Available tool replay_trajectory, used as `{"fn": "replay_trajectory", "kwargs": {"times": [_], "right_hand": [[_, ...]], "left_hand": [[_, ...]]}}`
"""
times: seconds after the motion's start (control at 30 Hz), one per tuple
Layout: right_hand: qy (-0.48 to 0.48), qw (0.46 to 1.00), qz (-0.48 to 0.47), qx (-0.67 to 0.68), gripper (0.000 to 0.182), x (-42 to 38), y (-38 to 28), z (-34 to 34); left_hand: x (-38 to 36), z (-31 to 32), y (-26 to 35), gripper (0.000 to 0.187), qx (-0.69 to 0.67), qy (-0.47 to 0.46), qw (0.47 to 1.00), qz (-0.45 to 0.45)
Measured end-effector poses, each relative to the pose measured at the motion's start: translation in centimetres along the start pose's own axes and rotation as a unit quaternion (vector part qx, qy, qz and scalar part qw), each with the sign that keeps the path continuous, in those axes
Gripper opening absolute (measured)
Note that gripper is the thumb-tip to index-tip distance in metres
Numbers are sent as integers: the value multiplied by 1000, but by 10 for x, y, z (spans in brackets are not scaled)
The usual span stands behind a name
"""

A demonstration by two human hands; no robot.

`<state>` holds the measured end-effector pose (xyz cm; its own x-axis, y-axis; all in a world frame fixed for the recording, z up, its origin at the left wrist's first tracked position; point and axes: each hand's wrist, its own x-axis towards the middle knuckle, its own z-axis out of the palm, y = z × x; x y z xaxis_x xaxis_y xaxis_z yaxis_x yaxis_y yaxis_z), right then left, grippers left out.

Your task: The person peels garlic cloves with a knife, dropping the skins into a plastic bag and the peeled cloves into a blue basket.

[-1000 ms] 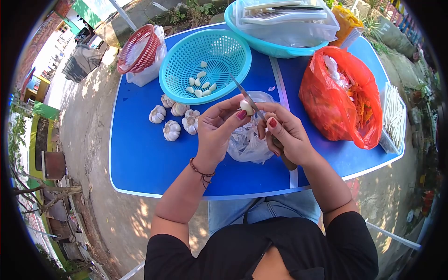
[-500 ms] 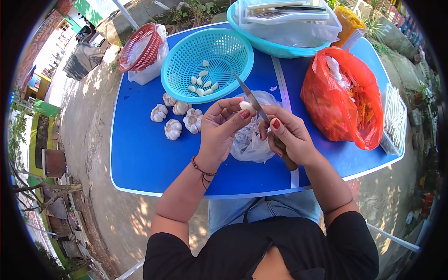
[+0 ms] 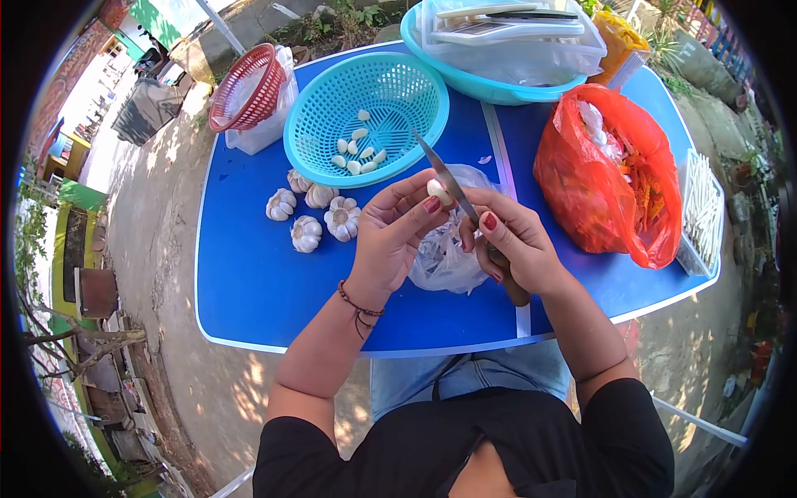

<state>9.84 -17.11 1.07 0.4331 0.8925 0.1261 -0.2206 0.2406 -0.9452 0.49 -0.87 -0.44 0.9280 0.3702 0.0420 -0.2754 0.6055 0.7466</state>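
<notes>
A pale garlic clove (image 3: 438, 192) is pinched between the thumb and fingers of my left hand (image 3: 398, 224). My right hand (image 3: 519, 241) is closed around a knife (image 3: 445, 176), its blade angled up to the left beside the clove and its handle end showing below the fingers. Beneath both hands lies a clear plastic bag (image 3: 448, 266) with peelings in it. Several whole garlic bulbs (image 3: 341, 217) rest on the blue table (image 3: 249, 307) to the left. Beyond them, a turquoise basket (image 3: 311, 104) holds several peeled cloves (image 3: 367, 153).
A red plastic bag (image 3: 573, 199) stands open on the right, beside a container of white sticks (image 3: 702, 212). At the back are a turquoise basin (image 3: 481, 85) with plastic boxes and a small red basket (image 3: 257, 100). A scrap of peel (image 3: 485, 159) lies near the table seam.
The clove has turned slightly in my left fingers. Both hands and the knife keep nearly the same position. The view has shifted slightly.
</notes>
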Motion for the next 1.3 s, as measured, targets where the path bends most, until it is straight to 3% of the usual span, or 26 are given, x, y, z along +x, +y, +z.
{"fn": "replay_trajectory", "kwargs": {"times": [0.5, 0.7, 0.8, 1.1, 1.2, 1.3], "right_hand": [[39, 992, 18, -117, 35, 1, -4, 2], [100, 989, -20, -110, 37, 4, -5, -5], [99, 990, -22, -101, 36, 3, -7, -4], [51, 996, 2, -74, 44, 0, -3, 3], [32, 997, 2, -65, 42, 0, -4, 7], [30, 994, 5, -101, 40, 1, -3, 5]], "left_hand": [[5, -11, -3, 28, -17, -18, 1000, -12], [2, -7, 4, 30, -44, -30, 995, -81], [1, 2, 7, 32, -42, 12, 997, -64], [4, -12, 6, 25, 25, -48, 999, -5], [2, -3, 5, 26, 10, -17, 1000, 2], [1, -3, 2, 28, 98, -13, 994, 44]]}}
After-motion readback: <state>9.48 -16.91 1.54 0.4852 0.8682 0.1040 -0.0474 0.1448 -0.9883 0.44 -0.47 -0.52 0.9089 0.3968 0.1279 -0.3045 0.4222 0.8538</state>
